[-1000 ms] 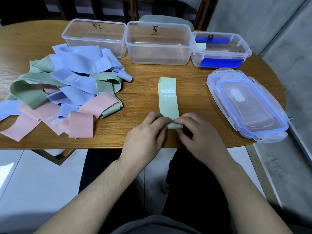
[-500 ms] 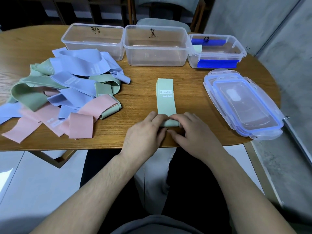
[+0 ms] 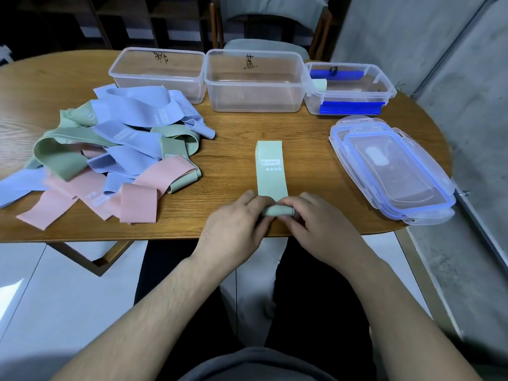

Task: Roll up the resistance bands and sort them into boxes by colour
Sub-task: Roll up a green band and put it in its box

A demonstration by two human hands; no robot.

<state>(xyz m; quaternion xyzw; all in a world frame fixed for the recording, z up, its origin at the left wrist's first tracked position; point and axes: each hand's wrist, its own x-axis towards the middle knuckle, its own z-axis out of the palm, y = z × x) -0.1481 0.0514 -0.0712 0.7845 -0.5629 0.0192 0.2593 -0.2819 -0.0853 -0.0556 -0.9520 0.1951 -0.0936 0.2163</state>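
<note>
A pale green resistance band [image 3: 270, 171] lies flat on the wooden table [image 3: 302, 133], its near end rolled into a small tube. My left hand [image 3: 236, 224] and my right hand [image 3: 316, 224] pinch that rolled end from both sides near the table's front edge. A loose pile of blue, green and pink bands [image 3: 110, 158] sits at the left. Three clear labelled boxes stand at the back: the left box [image 3: 159, 72], the middle box [image 3: 255, 81], and the right box [image 3: 349, 89], which has blue clips and something pale green at its left end.
Stacked clear lids with blue rims [image 3: 390, 169] lie at the right of the table. A chair [image 3: 264, 28] stands behind the boxes. A grey wall [image 3: 453, 78] runs close along the right side.
The near end of the green band has gone from a flat fold to a small roll between my fingers. Both hands stayed at the table's front edge.
</note>
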